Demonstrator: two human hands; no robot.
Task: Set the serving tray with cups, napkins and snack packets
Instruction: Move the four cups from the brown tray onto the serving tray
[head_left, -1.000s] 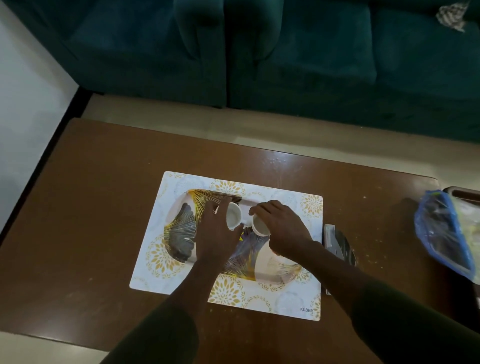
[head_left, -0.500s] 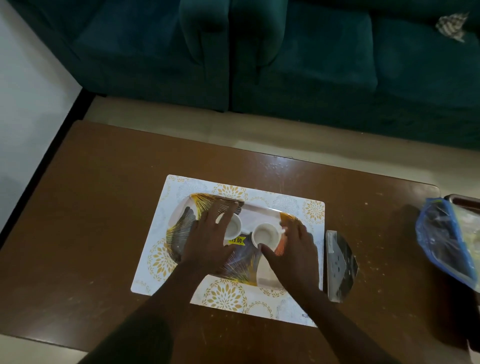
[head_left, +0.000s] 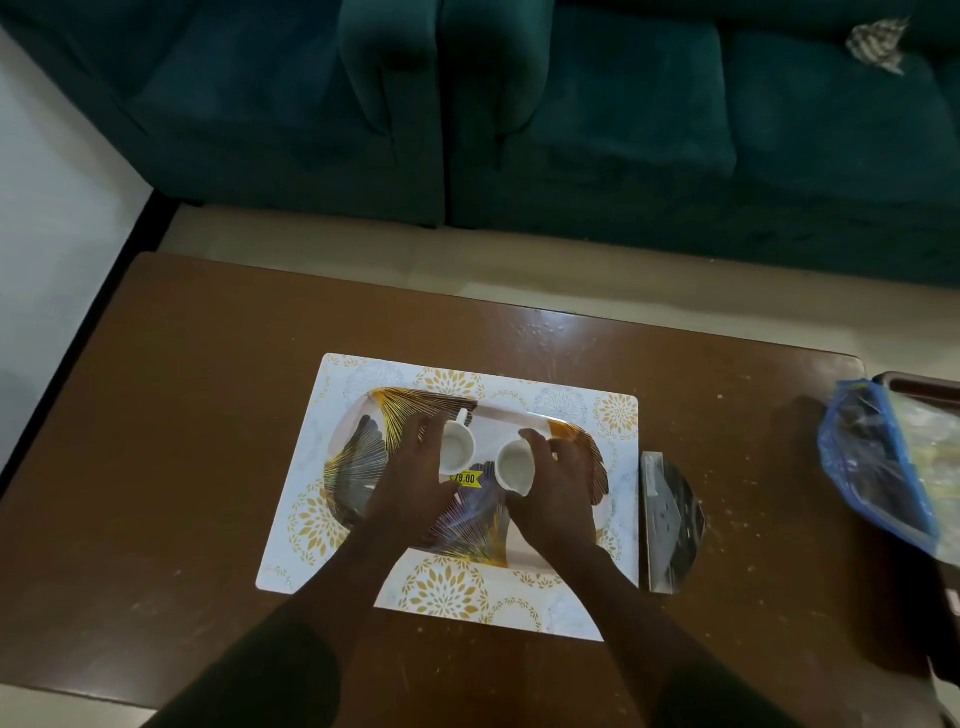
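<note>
Cups (head_left: 457, 448) upright on tray (head_left: 582, 441), handle away; left hand (head_left: 415, 483) released, right hand (head_left: 558, 488) grasping one.

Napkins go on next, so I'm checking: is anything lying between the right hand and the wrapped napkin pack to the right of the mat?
Nothing visible. The right hand is at a cup on the tray; only tray rim, mat and bare table separate it from the napkin pack.
</note>
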